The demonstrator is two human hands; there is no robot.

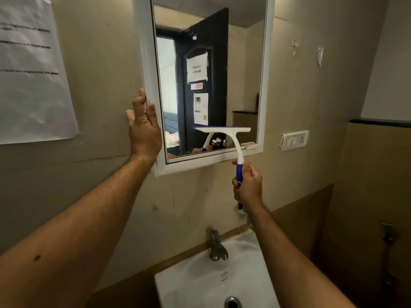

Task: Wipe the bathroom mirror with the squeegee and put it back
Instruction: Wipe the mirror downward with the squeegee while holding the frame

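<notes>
While the blade sits low on the glass, here's how it all stands.

Squeegee: the squeegee (pixel 224 131) is up against the mirror (pixel 211 74), its white head lying level across the lower right part of the glass, the curved neck dropping past the bottom frame to the blue handle.

Right hand: the right hand (pixel 249 185) is wrapped round that blue handle below the mirror, fingers curled tight on it.

Left hand: the left hand (pixel 143 127) is on the mirror's white frame at its left edge, fingers loosely spread, steadying it rather than gripping.

Handling: looks a light, stiff plastic tool with a soft rubber edge; the blue grip is the place to hold, as it's held now. If wet, that handle could turn slippery. The glass is the fragile part, so even, moderate pressure seems wise.

Mirror: it seems to hang at an angle from the wall like a cabinet door, so it may swing if pushed unsupported.

Sink: the white sink (pixel 191 281) below holds nothing I can make out but its drain; the tap (pixel 216 246) stands at its back edge.

Progress: wiping under way, I'd judge; putting it back not yet done.
</notes>
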